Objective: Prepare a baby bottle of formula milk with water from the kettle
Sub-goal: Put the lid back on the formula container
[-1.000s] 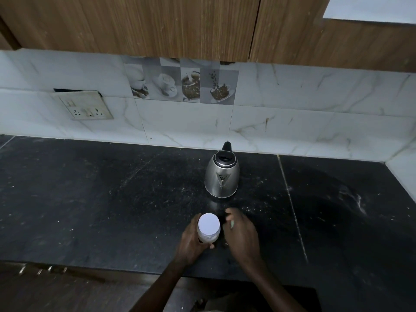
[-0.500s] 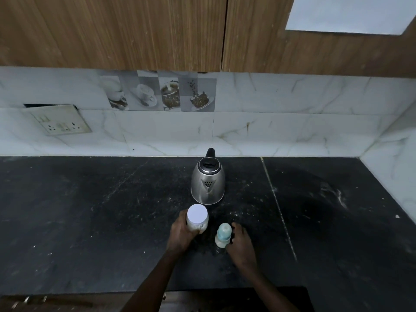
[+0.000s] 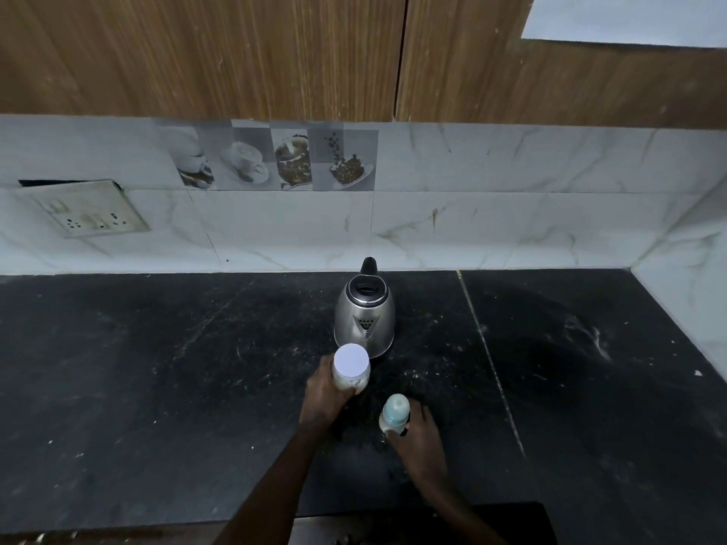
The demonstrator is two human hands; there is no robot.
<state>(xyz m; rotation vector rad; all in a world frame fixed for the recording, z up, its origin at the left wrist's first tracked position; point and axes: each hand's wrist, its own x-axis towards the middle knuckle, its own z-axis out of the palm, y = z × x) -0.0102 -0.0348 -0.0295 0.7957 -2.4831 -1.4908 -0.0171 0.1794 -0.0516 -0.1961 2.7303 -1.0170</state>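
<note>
While the steel kettle [image 3: 364,321] stands upright near the back of the dark stone counter [image 3: 157,367], just in front of the marble-look tiled wall [image 3: 491,214], the person's two hands work at the near edge of the surface. The left hand [image 3: 326,395] is wrapped around a formula jar [image 3: 351,367] with a flat white lid, the fingers curled round the jar's clear side, through which a pale powder shows low down. The jar sits just in front of the kettle, overlapping its base in this view; whether they touch cannot be told. The right hand [image 3: 419,434] is closed on a baby bottle [image 3: 394,414], gripping its lower body from the right and behind, so that the bluish cap and upper part stand free above the fingers. The bottle is upright, right of the jar and nearer the person, with a clear gap between the two. Whether either container rests on the counter or is lifted slightly cannot be told. On the wall to the left a switch plate [image 3: 84,208] hangs askew, and a strip of coffee-cup picture tiles [image 3: 275,159] runs under the wooden cabinets [image 3: 236,53].
</note>
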